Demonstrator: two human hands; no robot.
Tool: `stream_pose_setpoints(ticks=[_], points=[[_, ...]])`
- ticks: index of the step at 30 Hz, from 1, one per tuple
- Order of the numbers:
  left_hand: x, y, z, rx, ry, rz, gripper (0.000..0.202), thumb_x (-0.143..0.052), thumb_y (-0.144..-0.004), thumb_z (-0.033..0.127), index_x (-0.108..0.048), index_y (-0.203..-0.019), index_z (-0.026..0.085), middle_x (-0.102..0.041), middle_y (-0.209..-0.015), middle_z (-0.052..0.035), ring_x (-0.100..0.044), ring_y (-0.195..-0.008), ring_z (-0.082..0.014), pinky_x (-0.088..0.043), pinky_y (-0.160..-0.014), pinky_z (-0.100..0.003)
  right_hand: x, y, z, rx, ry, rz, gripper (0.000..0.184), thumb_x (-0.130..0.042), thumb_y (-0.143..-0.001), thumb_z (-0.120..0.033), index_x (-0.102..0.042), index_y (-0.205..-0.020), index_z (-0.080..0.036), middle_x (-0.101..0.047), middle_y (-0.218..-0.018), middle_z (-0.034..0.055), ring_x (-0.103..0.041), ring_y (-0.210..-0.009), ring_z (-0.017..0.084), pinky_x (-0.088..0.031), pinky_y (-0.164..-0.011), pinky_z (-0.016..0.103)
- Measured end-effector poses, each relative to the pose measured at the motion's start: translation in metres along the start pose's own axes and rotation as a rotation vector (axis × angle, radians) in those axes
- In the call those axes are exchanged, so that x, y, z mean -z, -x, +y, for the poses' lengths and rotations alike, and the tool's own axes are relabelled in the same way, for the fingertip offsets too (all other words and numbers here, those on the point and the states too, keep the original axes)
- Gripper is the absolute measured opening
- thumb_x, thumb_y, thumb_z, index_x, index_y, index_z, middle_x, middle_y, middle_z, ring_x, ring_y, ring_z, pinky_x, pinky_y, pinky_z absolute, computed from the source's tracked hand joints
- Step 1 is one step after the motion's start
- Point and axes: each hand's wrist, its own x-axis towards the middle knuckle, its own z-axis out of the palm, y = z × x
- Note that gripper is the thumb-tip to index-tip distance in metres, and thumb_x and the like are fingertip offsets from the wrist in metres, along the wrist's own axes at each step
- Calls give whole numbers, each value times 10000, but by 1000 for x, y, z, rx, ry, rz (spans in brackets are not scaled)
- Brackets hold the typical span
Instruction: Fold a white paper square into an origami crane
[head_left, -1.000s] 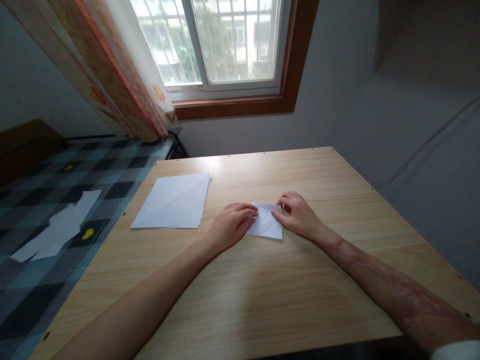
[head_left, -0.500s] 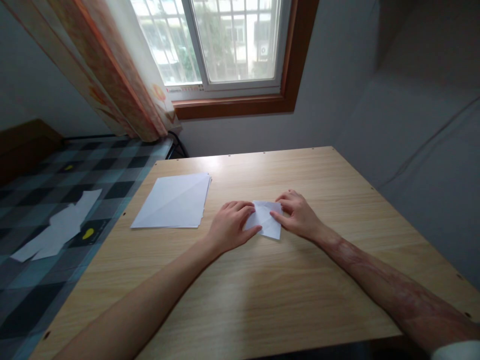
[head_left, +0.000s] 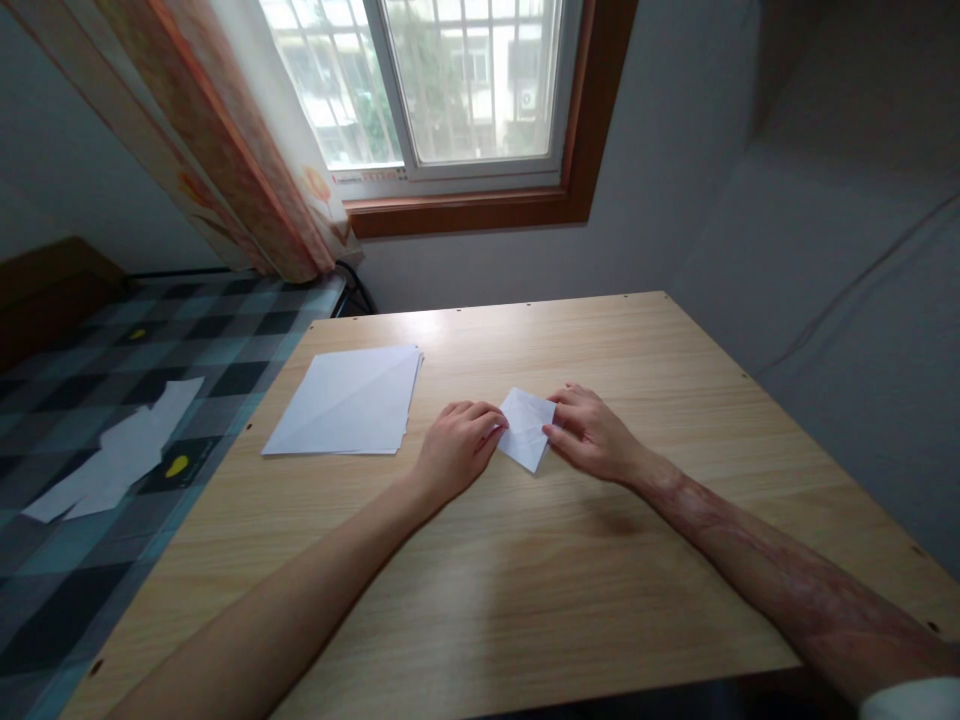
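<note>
The bare left hand [head_left: 459, 447] and bare right hand [head_left: 596, 435] stand a little apart, with a small, creased square of white paper [head_left: 527, 432] held between them. From where I stand, the left fingertips are closed on its left corner, while the right thumb and fingers grip its right edge. The square is turned askew, one corner pointing to the far side and another to the near side, over the middle of the pale wood-grain tabletop [head_left: 450, 590]; I cannot tell whether its underside touches the wood.

To the left and farther off on the tabletop lies a stack of large white paper sheets [head_left: 345, 403], its top sheet marked by a diagonal crease and its right edges slightly uneven. Left of the table, white paper strips [head_left: 135, 445] overlap on a bed cover of dark and blue-grey checks [head_left: 56, 605]. At the far side, an orange floral curtain [head_left: 232, 130] hangs beside a brown-framed window [head_left: 480, 80].
</note>
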Motion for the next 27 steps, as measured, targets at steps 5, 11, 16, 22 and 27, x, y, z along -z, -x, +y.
stream_pose_setpoints(ticks=[5,11,16,22,27], points=[[0,0,2,-2,11,5,150,-606,-1091,288,-751,-1073,251,-817,-1176,-50,-743,-1077,-255,-545,-1029,-463,1,0,-1,6,-4,-14,209,-572,-1029,-225,-774,-1079,-246,-786,-1168,90,-677,-1079,296,-433,-1120,512],[0,2,-1,-82,36,-26,176,-626,-1084,320,-766,-1175,268,-770,-1399,-71,-723,-1223,-281,-541,-1123,-520,-4,1,1,-26,37,21,172,-599,-1055,-279,-768,-1055,-245,-793,-1176,94,-686,-1083,295,-451,-1124,532],[-3,2,-5,-189,189,-139,340,-514,-1109,195,-759,-1322,295,-732,-1502,-43,-694,-1364,-245,-561,-1166,-466,-12,3,10,-124,172,155,107,-730,-977,-289,-781,-1065,-257,-802,-1184,87,-705,-1110,317,-377,-1228,610],[-6,1,-3,-156,151,-125,428,-539,-1085,181,-700,-1464,297,-685,-1566,-66,-652,-1431,-277,-536,-1209,-525,-12,3,11,-81,177,125,126,-773,-960,-311,-762,-1076,-264,-797,-1213,84,-704,-1141,322,-405,-1206,600],[-1,1,2,-191,120,-160,409,-530,-1115,264,-679,-1494,302,-688,-1564,-58,-680,-1357,-292,-546,-1166,-525,-12,1,8,-135,171,176,144,-793,-932,-277,-677,-851,-251,-781,-1118,97,-682,-1073,320,-503,-1059,538]])
